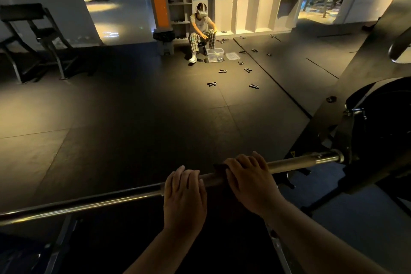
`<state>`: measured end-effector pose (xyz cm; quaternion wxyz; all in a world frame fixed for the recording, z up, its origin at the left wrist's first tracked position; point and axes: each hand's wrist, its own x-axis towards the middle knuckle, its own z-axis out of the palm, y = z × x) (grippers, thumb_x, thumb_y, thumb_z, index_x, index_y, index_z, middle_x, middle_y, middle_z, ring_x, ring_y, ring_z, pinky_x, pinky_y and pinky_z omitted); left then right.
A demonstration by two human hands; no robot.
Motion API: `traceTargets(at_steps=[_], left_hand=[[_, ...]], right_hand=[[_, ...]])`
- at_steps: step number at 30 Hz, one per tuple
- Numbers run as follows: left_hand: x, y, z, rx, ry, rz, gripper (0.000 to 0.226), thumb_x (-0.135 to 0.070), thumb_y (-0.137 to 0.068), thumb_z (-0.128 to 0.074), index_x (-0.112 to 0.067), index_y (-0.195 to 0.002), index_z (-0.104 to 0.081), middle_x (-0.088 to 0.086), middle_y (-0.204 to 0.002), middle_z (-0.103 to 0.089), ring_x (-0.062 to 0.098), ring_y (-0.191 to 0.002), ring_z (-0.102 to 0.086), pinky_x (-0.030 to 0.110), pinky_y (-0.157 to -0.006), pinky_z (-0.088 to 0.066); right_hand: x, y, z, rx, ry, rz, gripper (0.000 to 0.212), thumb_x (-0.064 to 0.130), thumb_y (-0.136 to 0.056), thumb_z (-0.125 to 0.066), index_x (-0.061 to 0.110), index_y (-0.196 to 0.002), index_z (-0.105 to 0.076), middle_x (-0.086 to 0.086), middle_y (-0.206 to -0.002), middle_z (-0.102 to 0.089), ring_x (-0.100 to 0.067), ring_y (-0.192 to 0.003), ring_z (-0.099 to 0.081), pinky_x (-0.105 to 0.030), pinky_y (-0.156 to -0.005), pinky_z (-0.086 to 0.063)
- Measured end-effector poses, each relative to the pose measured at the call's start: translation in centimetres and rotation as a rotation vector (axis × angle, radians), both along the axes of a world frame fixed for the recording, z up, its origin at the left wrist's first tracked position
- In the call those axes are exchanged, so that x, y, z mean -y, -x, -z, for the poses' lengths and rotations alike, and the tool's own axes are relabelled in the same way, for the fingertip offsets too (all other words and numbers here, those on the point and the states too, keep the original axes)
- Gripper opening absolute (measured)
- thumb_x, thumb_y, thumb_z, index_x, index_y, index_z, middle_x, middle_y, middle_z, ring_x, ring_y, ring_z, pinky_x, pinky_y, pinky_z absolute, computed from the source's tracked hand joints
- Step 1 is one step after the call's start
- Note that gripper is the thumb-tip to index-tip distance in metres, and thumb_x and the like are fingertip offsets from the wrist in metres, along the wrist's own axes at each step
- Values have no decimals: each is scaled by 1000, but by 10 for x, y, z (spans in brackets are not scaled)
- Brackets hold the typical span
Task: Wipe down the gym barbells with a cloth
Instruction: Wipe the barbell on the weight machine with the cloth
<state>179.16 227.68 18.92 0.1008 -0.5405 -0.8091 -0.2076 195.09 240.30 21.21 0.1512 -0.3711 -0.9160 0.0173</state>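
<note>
Steel of the barbell (pixel 111 200) gleamed dully as it ran across the lower view toward the rack (pixel 355 131) at right. A dark cloth (pixel 220 168) lay wrapped on it, clamped under the right hand (pixel 251 178); the left hand (pixel 184 196) gripped bare bar just beside, fingers curled over.

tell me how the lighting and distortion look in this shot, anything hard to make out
Head view: dim overall, with warm light pooling on the floor mats around the seated person; the foreground is in deep shadow, so the dark cloth under the right hand barely shows; glare streaks the barbell beside the left hand; wide-angle bending tilts the shelving and the edges.
</note>
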Motion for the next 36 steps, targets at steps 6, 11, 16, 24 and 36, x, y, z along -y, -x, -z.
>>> traceTargets(at_steps=[6,11,16,24,36], left_hand=[[-9,-11,-2,4,16,24,27,-25,-98,-52,-12,-116,-68,6,-117,-69,26,-125,-60,45,-107,-47],[-16,-17,-4,-2,37,42,28,-26,-96,-53,-12,-115,-69,6,-116,-70,26,-124,-61,48,-104,-50],[-19,-21,-12,8,83,58,29,-29,-97,-51,-15,-116,-69,4,-117,-70,24,-124,-60,47,-105,-49],[-22,-25,-18,9,120,76,25,-26,-85,-64,-16,-106,-71,3,-108,-72,25,-111,-68,47,-95,-55],[-38,-40,-41,63,289,142,46,-42,-107,-23,-30,-150,-34,-10,-157,-35,12,-151,-22,35,-125,-14]], right_hand=[[2,-6,-2,-23,93,109,42,52,-101,-23,37,-127,-51,11,-121,-61,-14,-118,-57,-51,-120,-27],[-6,-13,-7,14,160,39,39,52,-101,-25,39,-128,-51,12,-125,-58,-13,-125,-52,-52,-123,-19],[-18,-7,-23,-16,259,80,30,46,-104,-35,34,-122,-56,11,-117,-63,-11,-113,-60,-40,-118,-31],[-22,-25,-16,7,268,27,45,68,-97,-23,43,-125,-48,16,-126,-54,-7,-122,-52,-34,-114,-32],[-28,-41,-21,-83,258,169,43,53,-101,-31,37,-132,-56,12,-136,-45,-9,-131,-42,-34,-119,-32]])
